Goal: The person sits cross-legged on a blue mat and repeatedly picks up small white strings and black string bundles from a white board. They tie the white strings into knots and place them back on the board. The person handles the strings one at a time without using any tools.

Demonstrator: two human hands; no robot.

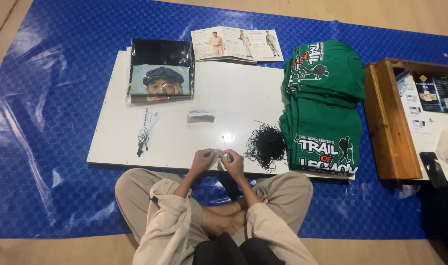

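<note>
At the bottom of the frame a person is sitting cross-legged in beige trousers on a blue plastic sheet [52, 147]. Just above the knees, at the near edge of a white board [233, 108], the left hand [203, 159] and the right hand [232, 161] are meeting, fingers pinching a small pale tag [219, 158] between them — both hands are closing on it, though the tag itself is too small to make out in detail.

Just right of the hands a tangle of thin black strings [266, 145] is lying on the board. To the left, a small bunch of tags with black strings [148, 128] is resting, and near the middle a short stack of white paper tags [201, 115] is sitting.

Farther up, a black shirt in a clear bag [160, 71] is occupying the upper left of the board; an open booklet [236, 44] is lying at its far edge. Green folded shirts [324, 105] are piling up on the right — nothing is blocking the hands. At the right edge a wooden tray [388, 122] is holding cards and small packets.
</note>
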